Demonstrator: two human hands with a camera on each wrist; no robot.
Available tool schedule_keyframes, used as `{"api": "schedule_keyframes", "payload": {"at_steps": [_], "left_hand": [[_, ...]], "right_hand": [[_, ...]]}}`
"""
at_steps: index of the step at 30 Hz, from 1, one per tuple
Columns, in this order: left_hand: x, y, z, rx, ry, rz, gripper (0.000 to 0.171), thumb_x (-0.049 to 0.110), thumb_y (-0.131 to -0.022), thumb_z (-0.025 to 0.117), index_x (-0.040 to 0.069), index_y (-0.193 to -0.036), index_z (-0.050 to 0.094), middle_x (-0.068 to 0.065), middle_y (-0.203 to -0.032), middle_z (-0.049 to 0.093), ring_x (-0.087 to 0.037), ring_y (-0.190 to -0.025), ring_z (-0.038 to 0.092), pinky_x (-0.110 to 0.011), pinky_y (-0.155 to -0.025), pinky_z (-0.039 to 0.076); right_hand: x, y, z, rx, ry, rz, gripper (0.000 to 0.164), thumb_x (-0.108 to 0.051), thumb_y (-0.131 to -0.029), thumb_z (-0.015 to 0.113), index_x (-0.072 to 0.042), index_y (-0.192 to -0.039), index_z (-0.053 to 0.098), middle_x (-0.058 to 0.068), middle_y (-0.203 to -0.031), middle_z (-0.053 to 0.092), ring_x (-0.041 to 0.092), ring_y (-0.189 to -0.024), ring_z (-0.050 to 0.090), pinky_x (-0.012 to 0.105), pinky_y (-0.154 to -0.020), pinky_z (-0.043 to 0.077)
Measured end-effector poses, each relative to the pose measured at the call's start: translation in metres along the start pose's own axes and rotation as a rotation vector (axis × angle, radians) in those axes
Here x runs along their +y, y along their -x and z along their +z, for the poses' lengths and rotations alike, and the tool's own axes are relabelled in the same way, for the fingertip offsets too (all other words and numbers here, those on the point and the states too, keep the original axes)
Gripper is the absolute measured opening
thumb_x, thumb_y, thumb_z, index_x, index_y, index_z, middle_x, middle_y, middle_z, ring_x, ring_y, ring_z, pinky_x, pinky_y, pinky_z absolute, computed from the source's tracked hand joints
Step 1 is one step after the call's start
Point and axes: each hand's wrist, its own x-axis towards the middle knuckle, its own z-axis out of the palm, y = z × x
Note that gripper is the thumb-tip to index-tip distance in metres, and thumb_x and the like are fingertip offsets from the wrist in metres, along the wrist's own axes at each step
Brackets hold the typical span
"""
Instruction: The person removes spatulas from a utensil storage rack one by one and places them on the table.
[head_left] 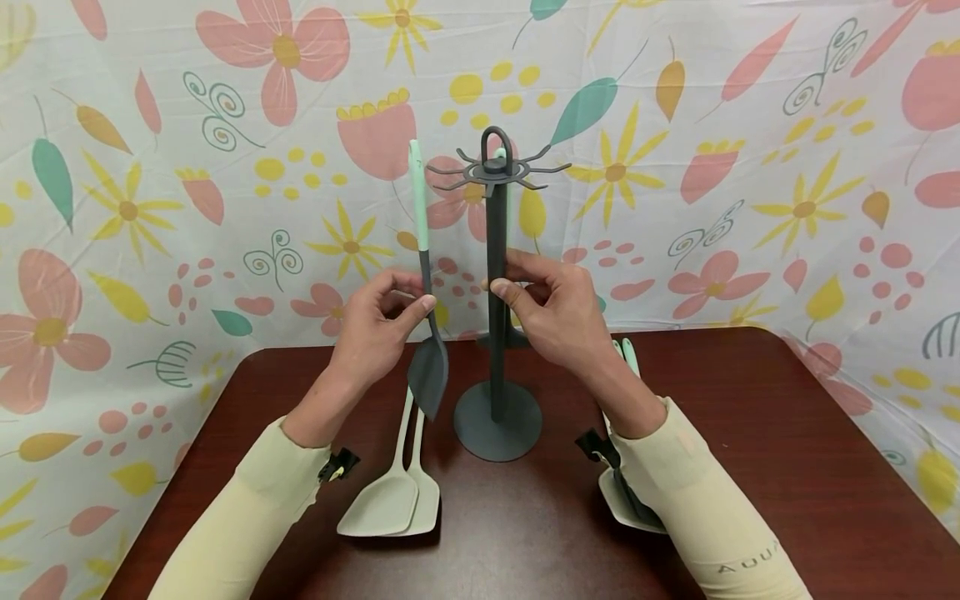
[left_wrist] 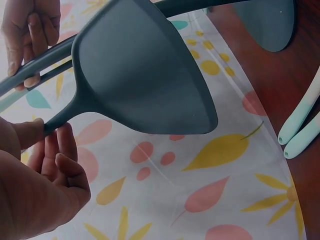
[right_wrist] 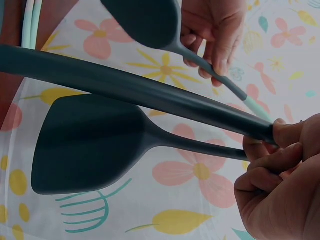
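My left hand (head_left: 378,325) pinches a dark grey turner (head_left: 429,375) by its shaft, blade down and mint handle up. It stands left of a dark utensil stand (head_left: 497,333) with a round base and a ring of hooks. My right hand (head_left: 558,308) grips the pole of that stand, thumb in front and fingers behind. Behind the pole a second grey turner (right_wrist: 90,145) is upright, its blade low and its mint handle up among the hooks. Its shaft passes by my right fingers; whether they touch it is partly hidden.
Two pale turners (head_left: 386,504) lie overlapping on the brown table (head_left: 517,533) left of the base. More utensils (head_left: 626,508), pale and dark with mint handles, lie partly under my right forearm. A flower-printed cloth (head_left: 247,167) hangs behind the table.
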Motion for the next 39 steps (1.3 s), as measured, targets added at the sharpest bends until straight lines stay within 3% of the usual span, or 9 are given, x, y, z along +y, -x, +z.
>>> {"api": "schedule_keyframes", "payload": {"at_steps": [10,17,28,32,39], "left_hand": [[0.004,0.007,-0.005,-0.020,-0.017,-0.043,0.018,0.014,-0.101,0.075,0.006,-0.115,0.067,-0.010,-0.107,0.070,-0.026,-0.092,0.074,-0.028,-0.078,0.056],[0.002,0.012,-0.008,-0.042,-0.062,-0.067,0.017,0.017,-0.101,0.076,0.009,-0.114,0.068,-0.008,-0.105,0.070,-0.026,-0.087,0.073,-0.030,-0.066,0.050],[0.000,0.017,-0.010,-0.058,-0.126,-0.085,0.015,0.017,-0.101,0.076,0.008,-0.111,0.068,-0.007,-0.105,0.071,-0.028,-0.084,0.073,-0.031,-0.068,0.054],[0.000,0.019,-0.011,-0.060,-0.142,-0.112,0.015,0.016,-0.101,0.076,0.008,-0.111,0.069,-0.007,-0.109,0.069,-0.025,-0.085,0.072,-0.032,-0.068,0.054],[-0.002,0.025,-0.014,-0.066,-0.201,-0.154,0.015,0.018,-0.101,0.077,0.011,-0.113,0.070,-0.005,-0.107,0.070,-0.022,-0.082,0.069,-0.034,-0.066,0.055]], "right_hand": [[0.003,-0.001,0.000,0.000,-0.017,0.001,0.035,-0.011,-0.101,0.075,-0.013,-0.136,0.074,0.003,-0.108,0.081,0.014,-0.087,0.079,0.028,-0.076,0.062],[0.003,0.000,0.000,0.006,-0.016,-0.002,0.034,-0.011,-0.100,0.075,-0.013,-0.134,0.075,0.004,-0.107,0.081,0.014,-0.084,0.079,0.027,-0.072,0.060],[0.003,0.000,0.000,0.002,-0.033,-0.003,0.035,-0.011,-0.101,0.075,-0.013,-0.135,0.074,0.006,-0.108,0.081,0.014,-0.086,0.079,0.028,-0.076,0.062],[0.003,0.000,0.000,0.001,-0.029,-0.002,0.034,-0.011,-0.101,0.075,-0.014,-0.135,0.074,0.004,-0.107,0.081,0.014,-0.082,0.079,0.027,-0.072,0.060],[0.003,0.000,0.000,0.001,-0.035,0.000,0.035,-0.011,-0.101,0.075,-0.014,-0.135,0.074,0.004,-0.107,0.081,0.014,-0.087,0.079,0.029,-0.078,0.062]]}}
